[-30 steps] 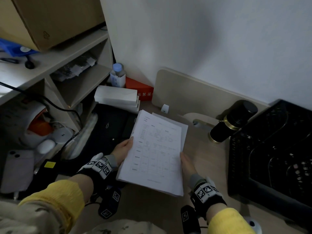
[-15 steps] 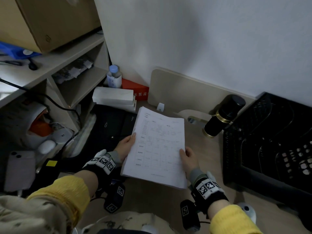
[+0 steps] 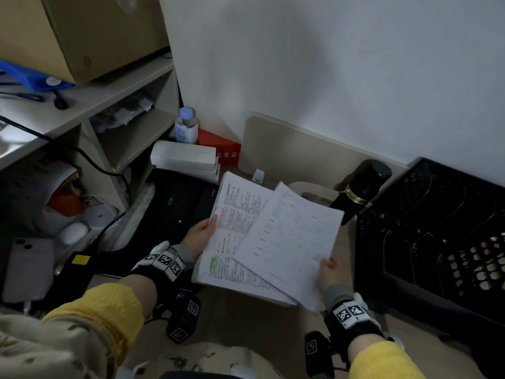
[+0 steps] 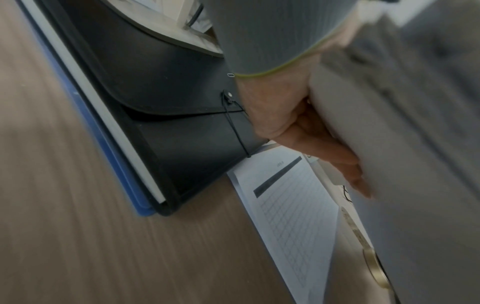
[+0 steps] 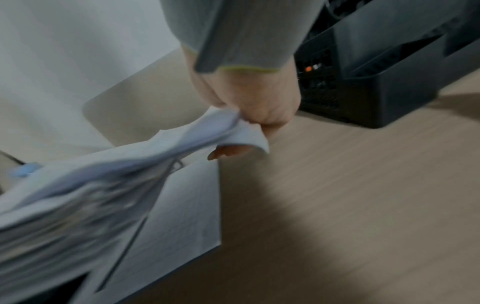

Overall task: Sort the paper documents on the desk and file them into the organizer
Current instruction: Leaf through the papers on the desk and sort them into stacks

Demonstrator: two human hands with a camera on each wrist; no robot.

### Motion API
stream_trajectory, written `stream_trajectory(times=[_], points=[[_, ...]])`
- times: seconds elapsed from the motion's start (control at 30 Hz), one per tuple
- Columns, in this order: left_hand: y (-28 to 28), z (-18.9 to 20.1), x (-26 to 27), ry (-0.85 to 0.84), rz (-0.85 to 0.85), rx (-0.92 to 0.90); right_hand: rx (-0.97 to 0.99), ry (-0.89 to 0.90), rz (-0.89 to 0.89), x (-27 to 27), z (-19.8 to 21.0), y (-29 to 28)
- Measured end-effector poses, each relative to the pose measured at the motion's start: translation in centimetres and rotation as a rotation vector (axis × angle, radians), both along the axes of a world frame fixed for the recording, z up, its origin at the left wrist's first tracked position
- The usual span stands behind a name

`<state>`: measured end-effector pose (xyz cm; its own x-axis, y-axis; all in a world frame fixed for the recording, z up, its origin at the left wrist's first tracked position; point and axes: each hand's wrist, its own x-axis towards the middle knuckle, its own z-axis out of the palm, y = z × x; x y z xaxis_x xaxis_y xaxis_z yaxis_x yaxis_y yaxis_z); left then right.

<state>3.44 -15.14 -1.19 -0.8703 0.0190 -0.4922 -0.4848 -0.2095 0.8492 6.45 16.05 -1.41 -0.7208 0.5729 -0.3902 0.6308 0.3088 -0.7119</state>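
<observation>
Half a second ago I saw one squared stack; now my left hand grips the paper stack left of the black organizer, while my right hand pinches the top sheets, fanned rightward toward it. Both wrist views are motion-blurred; the print is unreadable.
</observation>
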Motion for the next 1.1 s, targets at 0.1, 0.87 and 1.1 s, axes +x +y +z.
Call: stream_trajectory(times=[0.1, 0.87, 1.1], points=[[-0.5, -0.5, 0.0, -0.016, -0.002, 0.003, 0.083, -0.028, -0.104, 0.9, -0.5, 2.6], [1.0, -2.0, -1.7, -0.095, -0.190, 0.144, -0.063, 0.145, 0.053, -3.7, 1.4, -2.1], [0.6, -3.1, -2.2, -0.121, -0.163, 0.177, -0.695, 0.275, 0.301, -5.9, 2.1, -4.5]])
